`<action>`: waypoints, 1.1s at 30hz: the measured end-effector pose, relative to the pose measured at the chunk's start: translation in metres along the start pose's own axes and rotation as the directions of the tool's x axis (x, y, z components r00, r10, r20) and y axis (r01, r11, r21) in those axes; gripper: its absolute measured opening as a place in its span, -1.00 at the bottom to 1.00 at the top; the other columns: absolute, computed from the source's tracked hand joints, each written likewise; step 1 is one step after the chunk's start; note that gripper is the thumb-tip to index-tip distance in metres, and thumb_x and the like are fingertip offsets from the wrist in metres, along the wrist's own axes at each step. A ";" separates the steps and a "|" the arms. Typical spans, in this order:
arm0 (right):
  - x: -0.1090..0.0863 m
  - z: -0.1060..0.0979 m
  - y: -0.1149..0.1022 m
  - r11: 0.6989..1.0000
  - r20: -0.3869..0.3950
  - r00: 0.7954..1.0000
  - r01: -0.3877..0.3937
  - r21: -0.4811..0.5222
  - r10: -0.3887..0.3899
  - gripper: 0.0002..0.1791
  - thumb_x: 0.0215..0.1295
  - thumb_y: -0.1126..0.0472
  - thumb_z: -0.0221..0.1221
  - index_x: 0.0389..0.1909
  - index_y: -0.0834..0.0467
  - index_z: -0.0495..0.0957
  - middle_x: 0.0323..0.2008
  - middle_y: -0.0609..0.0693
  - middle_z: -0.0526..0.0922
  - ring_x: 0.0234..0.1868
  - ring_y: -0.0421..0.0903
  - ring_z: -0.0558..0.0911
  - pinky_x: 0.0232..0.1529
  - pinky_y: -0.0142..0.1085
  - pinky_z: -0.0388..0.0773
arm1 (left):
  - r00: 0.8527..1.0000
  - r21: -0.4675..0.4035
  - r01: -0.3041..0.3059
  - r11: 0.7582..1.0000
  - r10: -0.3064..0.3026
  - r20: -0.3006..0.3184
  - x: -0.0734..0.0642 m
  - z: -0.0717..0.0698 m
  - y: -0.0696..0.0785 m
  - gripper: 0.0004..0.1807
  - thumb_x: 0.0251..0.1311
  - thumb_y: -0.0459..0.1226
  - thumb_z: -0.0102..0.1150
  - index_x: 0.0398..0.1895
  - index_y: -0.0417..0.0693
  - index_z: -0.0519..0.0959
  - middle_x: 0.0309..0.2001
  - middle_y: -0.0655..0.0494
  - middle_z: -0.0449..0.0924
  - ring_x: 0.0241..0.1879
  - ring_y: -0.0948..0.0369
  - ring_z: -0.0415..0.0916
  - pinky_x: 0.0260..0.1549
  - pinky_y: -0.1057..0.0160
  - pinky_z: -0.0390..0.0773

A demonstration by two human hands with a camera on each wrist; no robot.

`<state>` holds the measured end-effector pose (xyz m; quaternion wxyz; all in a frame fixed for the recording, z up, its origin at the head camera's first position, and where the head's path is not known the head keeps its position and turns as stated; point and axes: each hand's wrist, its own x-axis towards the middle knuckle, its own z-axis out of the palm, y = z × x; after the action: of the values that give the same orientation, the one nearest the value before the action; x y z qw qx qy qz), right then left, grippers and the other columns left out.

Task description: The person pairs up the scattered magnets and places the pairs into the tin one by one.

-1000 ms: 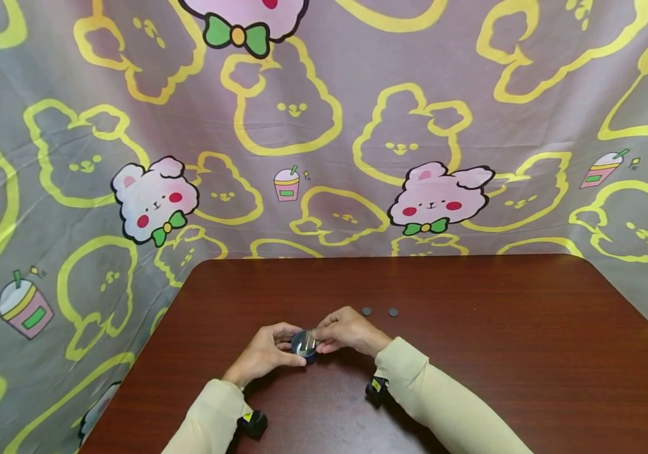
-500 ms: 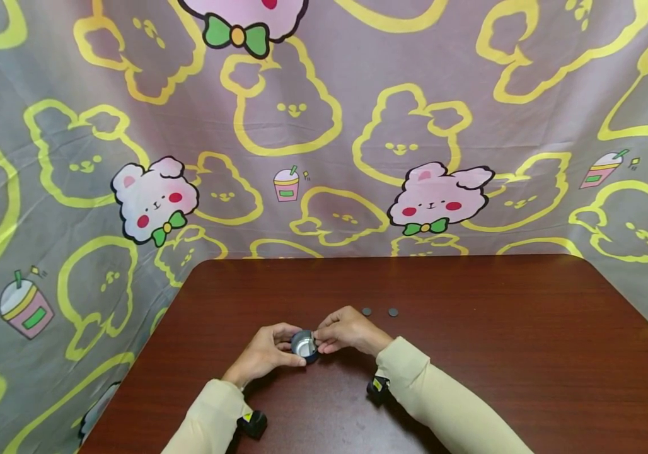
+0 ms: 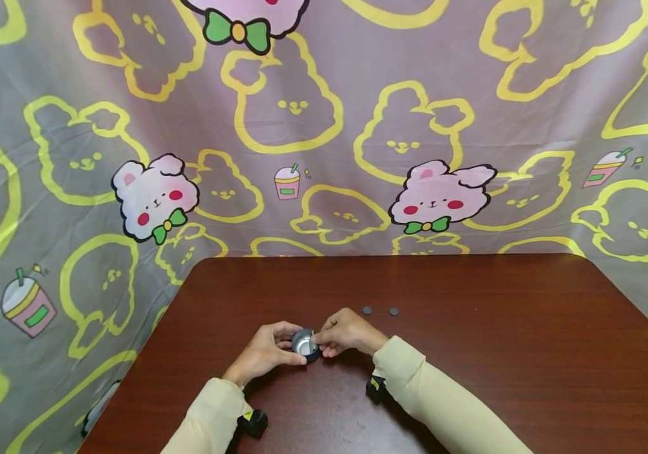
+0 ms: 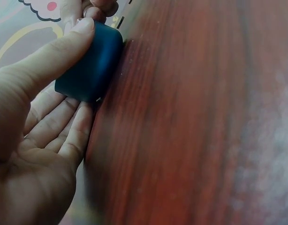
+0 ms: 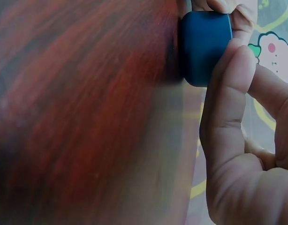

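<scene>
A small round dark-blue cup (image 3: pixel 303 356) with a shiny silver inside rests on the table, seen side-on in both wrist views. My left hand (image 3: pixel 270 348) holds it from the left, thumb near and fingers behind; its thumb (image 4: pixel 64 49) lies against the blue wall in the left wrist view. From the right, my right hand (image 3: pixel 349 332) reaches the cup's rim, where thumb and forefinger pinch a small thin grey piece (image 3: pixel 312 346). Those fingertips partly cover that piece, and its exact kind cannot be told. In the right wrist view the blue wall (image 5: pixel 202 49) stands just beyond the fingertips.
Two small dark-grey discs (image 3: pixel 367 311) lie side by side on the brown wooden table (image 3: pixel 471 353), just beyond my right hand. A patterned cloth (image 3: pixel 352 145) hangs behind the table's far edge. A black camera (image 3: pixel 377 389) sits under my right wrist.
A shiny ribbed piece lay across the cup's opening a second ago; it has moved to the right edge, and more of the silver inside shows. My left hand stays in place.
</scene>
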<state>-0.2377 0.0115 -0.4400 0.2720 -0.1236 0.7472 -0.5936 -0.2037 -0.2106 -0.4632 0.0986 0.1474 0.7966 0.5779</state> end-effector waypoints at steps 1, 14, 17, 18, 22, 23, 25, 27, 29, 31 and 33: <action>0.000 0.000 -0.001 1.000 -0.006 1.000 -0.004 -0.007 0.004 -0.86 0.23 0.35 0.35 -0.41 0.38 0.64 -0.62 0.06 0.63 -0.64 -0.21 0.61 -0.52 -0.37 0.64 | 1.000 0.002 -0.002 1.000 0.002 0.000 0.000 0.000 0.000 -0.40 -0.07 -0.47 0.54 0.10 -0.45 0.52 0.05 -0.25 0.59 -0.06 0.00 0.61 -0.09 0.30 0.62; 0.005 0.005 -0.009 0.999 -0.034 0.999 -0.017 -0.043 0.015 -0.88 0.22 0.39 0.34 -0.44 0.37 0.62 -0.65 0.07 0.61 -0.68 -0.22 0.59 -0.54 -0.37 0.64 | 1.000 0.012 0.006 1.000 -0.006 -0.022 0.000 -0.005 0.003 -0.36 -0.09 -0.47 0.55 0.12 -0.45 0.52 0.06 -0.25 0.59 -0.06 -0.01 0.61 -0.07 0.23 0.63; 0.004 0.006 -0.009 0.999 -0.038 0.999 -0.019 -0.041 0.017 -0.87 0.22 0.38 0.35 -0.43 0.38 0.63 -0.65 0.07 0.60 -0.68 -0.21 0.58 -0.55 -0.38 0.63 | 1.000 0.020 0.005 1.000 -0.004 -0.021 -0.001 -0.005 0.003 -0.35 -0.10 -0.47 0.56 0.12 -0.45 0.51 0.07 -0.25 0.59 -0.05 -0.01 0.60 -0.05 0.19 0.63; 0.004 0.006 -0.009 0.999 -0.039 0.999 -0.020 -0.040 0.019 -0.87 0.22 0.37 0.36 -0.43 0.38 0.64 -0.65 0.07 0.60 -0.68 -0.22 0.58 -0.55 -0.38 0.63 | 1.000 0.020 0.005 1.000 -0.005 -0.021 -0.001 -0.005 0.004 -0.35 -0.10 -0.48 0.56 0.12 -0.45 0.51 0.07 -0.25 0.58 -0.05 -0.01 0.60 -0.05 0.19 0.63; 0.004 0.007 -0.007 0.998 -0.047 0.999 -0.028 -0.056 0.025 -0.83 0.21 0.32 0.38 -0.44 0.35 0.63 -0.65 0.06 0.60 -0.69 -0.22 0.57 -0.56 -0.38 0.62 | 1.000 0.016 0.013 1.000 -0.013 -0.012 -0.001 -0.004 0.004 -0.36 -0.08 -0.47 0.55 0.12 -0.45 0.51 0.06 -0.23 0.59 -0.06 0.00 0.60 -0.09 0.25 0.63; 0.004 0.008 -0.006 0.997 -0.051 0.998 -0.033 -0.066 0.029 -0.82 0.20 0.31 0.39 -0.45 0.34 0.63 -0.66 0.06 0.60 -0.70 -0.23 0.57 -0.57 -0.38 0.62 | 1.000 0.010 0.015 1.000 -0.015 -0.007 0.000 -0.004 0.004 -0.37 -0.08 -0.48 0.55 0.12 -0.45 0.51 0.06 -0.24 0.59 -0.06 0.00 0.61 -0.10 0.27 0.63; 0.004 0.008 -0.005 0.995 -0.060 0.998 -0.038 -0.087 0.033 -0.80 0.19 0.28 0.40 -0.48 0.33 0.62 -0.67 0.05 0.59 -0.71 -0.23 0.56 -0.59 -0.39 0.61 | 1.000 0.003 0.017 1.000 -0.017 0.000 0.000 -0.003 0.004 -0.37 -0.07 -0.47 0.54 0.12 -0.45 0.51 0.05 -0.23 0.59 -0.06 0.00 0.61 -0.12 0.29 0.63; 0.004 0.009 -0.005 0.993 -0.072 0.997 -0.042 -0.112 0.034 -0.77 0.17 0.26 0.42 -0.51 0.33 0.62 -0.70 0.04 0.58 -0.73 -0.23 0.54 -0.61 -0.39 0.59 | 1.000 -0.002 0.015 1.000 -0.015 0.003 0.000 -0.002 0.004 -0.38 -0.07 -0.48 0.54 0.12 -0.45 0.51 0.04 -0.23 0.60 -0.06 0.00 0.61 -0.12 0.30 0.63; 0.003 0.010 -0.006 0.989 -0.084 0.996 -0.038 -0.144 0.026 -0.75 0.15 0.24 0.44 -0.53 0.33 0.63 -0.72 0.03 0.58 -0.75 -0.24 0.53 -0.63 -0.38 0.59 | 1.000 0.002 0.014 1.000 -0.014 0.000 0.000 -0.001 0.004 -0.38 -0.08 -0.49 0.54 0.11 -0.45 0.52 0.03 -0.22 0.60 -0.06 0.00 0.61 -0.11 0.28 0.63; 0.003 0.011 -0.007 0.985 -0.095 0.995 -0.034 -0.172 0.018 -0.72 0.13 0.21 0.46 -0.54 0.33 0.63 -0.73 0.02 0.57 -0.76 -0.24 0.52 -0.64 -0.37 0.59 | 1.000 0.012 0.012 1.000 -0.012 -0.006 0.000 0.000 0.005 -0.38 -0.09 -0.49 0.55 0.10 -0.44 0.52 0.03 -0.21 0.61 -0.06 0.00 0.62 -0.11 0.27 0.63; 0.004 0.012 -0.008 0.978 -0.109 0.994 -0.033 -0.208 0.010 -0.70 0.12 0.18 0.47 -0.56 0.32 0.63 -0.74 0.01 0.57 -0.77 -0.24 0.52 -0.64 -0.35 0.60 | 1.000 0.024 0.007 1.000 -0.007 -0.009 -0.001 0.000 0.005 -0.38 -0.10 -0.49 0.55 0.10 -0.44 0.52 0.03 -0.20 0.61 -0.06 0.01 0.62 -0.11 0.27 0.63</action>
<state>-0.2349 -0.0024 -0.4353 0.2234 -0.1113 0.8204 -0.5144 -0.2025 -0.2091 -0.4588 0.0954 0.1435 0.8043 0.5687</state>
